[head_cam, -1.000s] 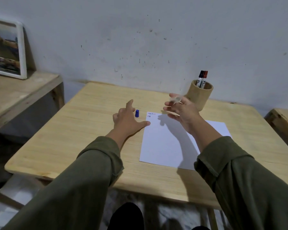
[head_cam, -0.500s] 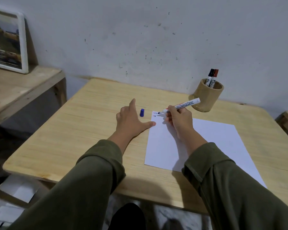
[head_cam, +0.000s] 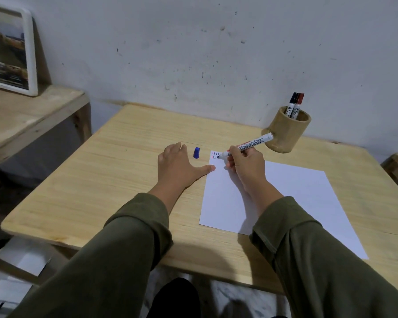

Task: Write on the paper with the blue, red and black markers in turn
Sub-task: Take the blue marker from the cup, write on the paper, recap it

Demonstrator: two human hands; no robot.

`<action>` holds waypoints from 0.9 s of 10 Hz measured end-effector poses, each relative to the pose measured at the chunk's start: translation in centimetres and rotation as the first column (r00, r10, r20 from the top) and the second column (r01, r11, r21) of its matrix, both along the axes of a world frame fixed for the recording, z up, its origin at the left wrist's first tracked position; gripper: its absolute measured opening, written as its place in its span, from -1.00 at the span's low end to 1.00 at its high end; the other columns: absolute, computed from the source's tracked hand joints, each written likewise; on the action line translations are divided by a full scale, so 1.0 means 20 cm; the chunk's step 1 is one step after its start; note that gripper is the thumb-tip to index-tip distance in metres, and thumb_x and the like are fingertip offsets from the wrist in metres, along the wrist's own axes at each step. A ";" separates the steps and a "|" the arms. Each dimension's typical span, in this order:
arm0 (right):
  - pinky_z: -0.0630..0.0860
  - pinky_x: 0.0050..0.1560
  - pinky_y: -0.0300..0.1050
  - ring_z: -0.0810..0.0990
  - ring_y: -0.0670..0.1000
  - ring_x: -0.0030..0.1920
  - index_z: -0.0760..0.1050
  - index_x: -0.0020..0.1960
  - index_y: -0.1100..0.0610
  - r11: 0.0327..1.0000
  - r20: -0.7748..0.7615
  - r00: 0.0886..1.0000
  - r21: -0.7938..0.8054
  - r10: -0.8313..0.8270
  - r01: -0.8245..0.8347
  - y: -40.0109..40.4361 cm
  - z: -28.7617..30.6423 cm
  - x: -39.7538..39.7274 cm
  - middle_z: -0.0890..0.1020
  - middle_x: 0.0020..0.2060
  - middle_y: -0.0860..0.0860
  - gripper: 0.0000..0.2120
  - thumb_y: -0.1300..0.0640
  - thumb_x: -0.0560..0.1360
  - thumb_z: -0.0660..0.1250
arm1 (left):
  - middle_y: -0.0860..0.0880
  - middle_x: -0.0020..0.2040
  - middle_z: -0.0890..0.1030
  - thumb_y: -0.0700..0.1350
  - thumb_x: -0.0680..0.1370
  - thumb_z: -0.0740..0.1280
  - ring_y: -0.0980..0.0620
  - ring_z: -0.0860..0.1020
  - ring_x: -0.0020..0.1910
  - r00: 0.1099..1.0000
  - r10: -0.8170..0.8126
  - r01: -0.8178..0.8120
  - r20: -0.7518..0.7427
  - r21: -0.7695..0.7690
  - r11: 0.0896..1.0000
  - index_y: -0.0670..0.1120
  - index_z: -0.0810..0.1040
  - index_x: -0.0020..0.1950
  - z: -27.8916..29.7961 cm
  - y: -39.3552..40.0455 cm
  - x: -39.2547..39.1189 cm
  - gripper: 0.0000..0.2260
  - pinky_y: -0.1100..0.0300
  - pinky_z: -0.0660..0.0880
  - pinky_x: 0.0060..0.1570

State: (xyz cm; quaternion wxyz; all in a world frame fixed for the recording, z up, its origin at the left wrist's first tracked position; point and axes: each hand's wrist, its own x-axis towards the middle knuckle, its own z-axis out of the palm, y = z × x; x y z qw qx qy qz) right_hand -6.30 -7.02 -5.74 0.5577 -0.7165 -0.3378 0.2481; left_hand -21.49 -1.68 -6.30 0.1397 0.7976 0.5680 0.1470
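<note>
I have the right hand (head_cam: pixel 245 164) closed around the uncapped blue marker (head_cam: pixel 248 146) in a writing grip, its tip down at the far left corner of the paper (head_cam: pixel 285 193), just beside a few small marks (head_cam: pixel 215 155) already there. The left hand (head_cam: pixel 177 167) lies open and flat on the worktop (head_cam: pixel 115 171), holding nothing, with the thumb tip touching the sheet's left edge. The blue cap (head_cam: pixel 196 152) stands loose on the wood between that hand and the paper. The red marker (head_cam: pixel 298 103) and black marker (head_cam: pixel 292 103) wait capped in the bamboo cup (head_cam: pixel 285 131), near the far right of the sheet.

The paper is my main worry. Only one thumb pins it, at a single edge point, so a firm stroke could pivot or drag the sheet and smear the line. My writing palm rests on the page close to the marks, so it could smudge fresh ink if I slide it across them. The cap is small and rounded; a nudge from my left fingers would send it rolling off the worktop. When I reach for the cup, the marker's raised tail end sits close to it and could knock it over.
</note>
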 end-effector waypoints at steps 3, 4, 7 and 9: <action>0.59 0.06 0.16 0.70 0.13 -0.21 0.56 -0.19 0.17 1.000 0.025 1.000 -0.016 0.011 -0.010 0.01 0.00 0.00 0.66 -0.43 0.02 -0.80 0.06 0.44 0.27 | -0.07 0.54 0.16 0.43 0.32 0.26 -0.06 0.07 0.53 1.000 -0.001 0.001 -0.004 -0.004 1.000 -0.14 0.19 0.48 0.00 0.00 0.00 -0.08 -0.01 0.05 0.44; 0.60 0.05 0.13 0.70 0.13 -0.21 0.57 -0.17 0.19 1.000 0.026 1.000 -0.015 0.007 -0.006 0.01 0.01 0.00 0.67 -0.39 0.07 -0.80 0.08 0.47 0.26 | -0.07 0.54 0.16 0.43 0.32 0.25 -0.06 0.07 0.53 1.000 0.002 -0.002 -0.013 -0.004 1.000 -0.14 0.19 0.48 0.00 0.00 0.00 -0.07 -0.01 0.06 0.44; 0.61 0.02 0.14 0.68 0.12 -0.24 0.56 -0.16 0.19 1.000 0.024 1.000 -0.025 0.014 -0.013 0.00 0.00 0.00 0.63 -0.44 0.01 -0.80 0.07 0.46 0.27 | -0.07 0.54 0.16 0.44 0.31 0.25 -0.07 0.07 0.53 1.000 0.002 -0.002 -0.014 -0.010 1.000 -0.14 0.18 0.48 0.00 0.00 0.00 -0.06 -0.02 0.06 0.44; 0.54 -0.29 -0.11 0.60 0.09 -0.35 0.54 -0.22 0.18 0.999 -0.092 0.996 0.029 -0.010 0.013 -0.02 0.03 -0.01 0.62 -0.41 0.10 -0.84 0.14 0.48 0.27 | -0.08 0.54 0.16 0.44 0.31 0.25 -0.07 0.07 0.53 1.000 0.003 -0.003 -0.002 -0.008 1.000 -0.14 0.19 0.48 0.00 0.00 0.00 -0.07 -0.01 0.06 0.43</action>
